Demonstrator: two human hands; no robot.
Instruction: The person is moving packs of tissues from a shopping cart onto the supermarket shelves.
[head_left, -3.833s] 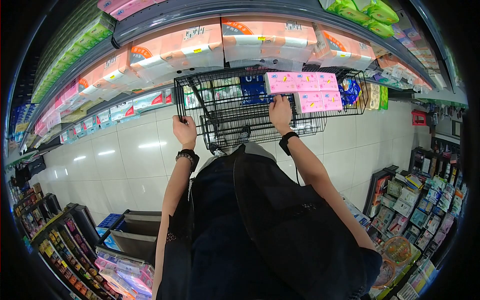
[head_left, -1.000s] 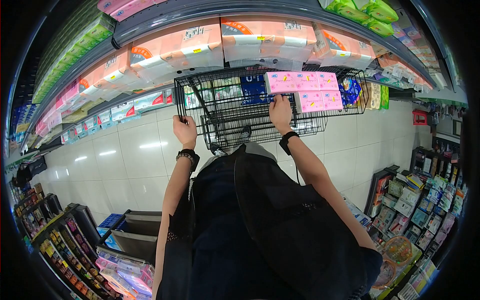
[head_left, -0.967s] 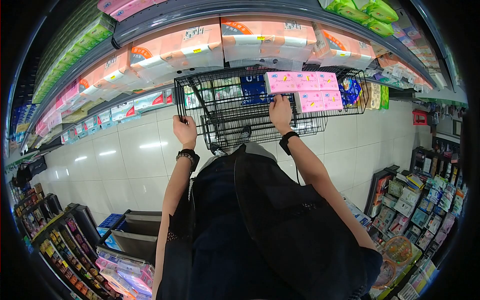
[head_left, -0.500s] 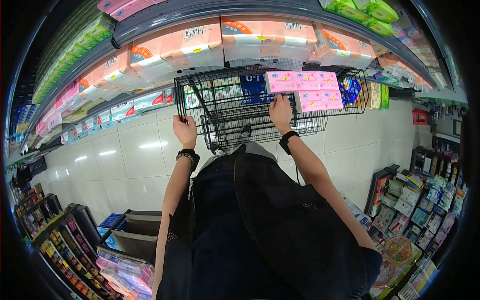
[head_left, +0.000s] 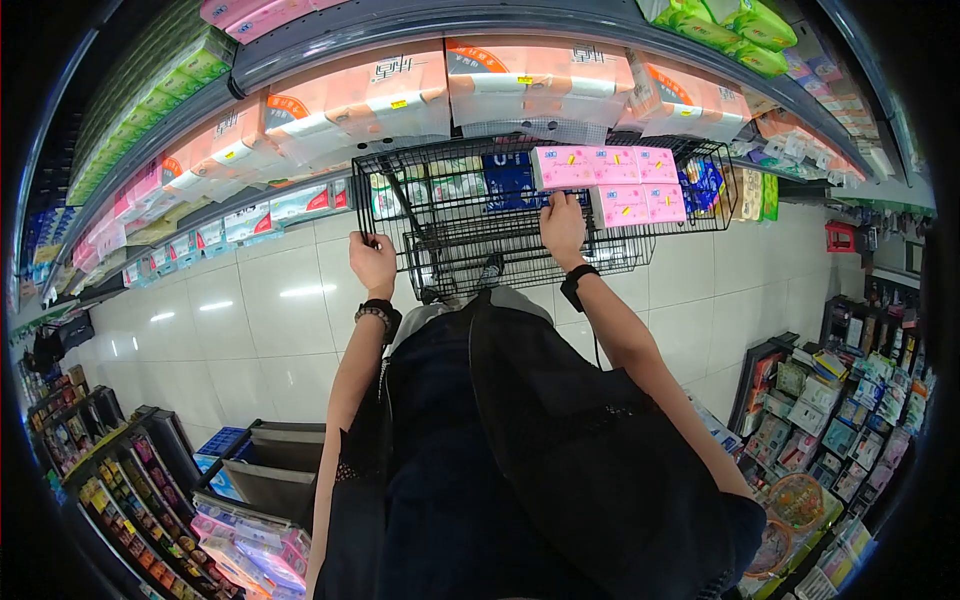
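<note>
A black wire basket (head_left: pixel 450 225) stretches across the front of the shelf, just ahead of my body. Its left near corner is in the curled fingers of my left hand (head_left: pixel 373 265). My right hand (head_left: pixel 564 230) is closed on the near rim, around the middle. Right beside that hand, several pink tissue packs (head_left: pixel 612 166) are stacked in two rows at the basket's right part. Behind the wires, a dark blue pack (head_left: pixel 509 180) and green-and-white packs (head_left: pixel 455 188) show partly. The fingertips of both hands are partly hidden.
Large peach-and-white tissue bundles (head_left: pixel 540 80) line the shelf behind the basket. Green packs (head_left: pixel 740 35) sit on the shelf above. Pale floor tiles (head_left: pixel 250 310) lie around my feet. Behind me stand a goods rack (head_left: pixel 270 470) at left and a merchandise display (head_left: pixel 830 420) at right.
Both hands keep their grip on the basket. The view has shifted very slightly, and my left foot shows less beneath the basket.
</note>
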